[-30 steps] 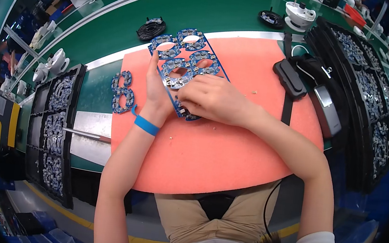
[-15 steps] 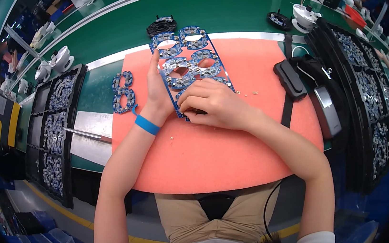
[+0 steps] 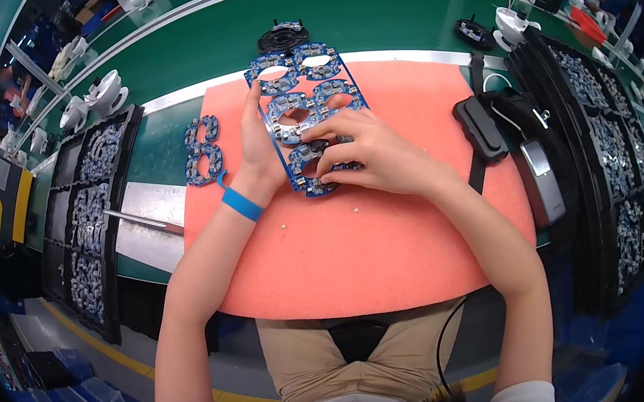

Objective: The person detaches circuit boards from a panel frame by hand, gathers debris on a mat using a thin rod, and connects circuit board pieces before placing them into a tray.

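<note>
A blue circuit board panel (image 3: 279, 105) of several ring-shaped boards is held tilted over the pink mat. My left hand (image 3: 261, 146) supports it along its left edge, thumb pointing up and the other fingers hidden behind the panel. My right hand (image 3: 379, 153) is closed over the lower right part, its bent fingers and thumb on the boards there. Part of the panel is covered by that hand. A separate pair of joined ring boards (image 3: 205, 148) lies on the mat's left edge, near my left wrist, which wears a blue wrist strap (image 3: 242, 205).
The pink mat (image 3: 362, 269) carries a few tiny crumbs. Metal tweezers (image 3: 143, 220) rest at left, by a black tray (image 3: 118, 257) of boards. More board trays (image 3: 581, 159) stand at right beside a black strapped device (image 3: 481, 130). A black round part (image 3: 283, 38) sits behind the panel.
My right hand has opened its fingers somewhat and shifted slightly, showing more of the panel's lower boards. The black round part behind the panel appears farther right. My left hand has hardly moved.
</note>
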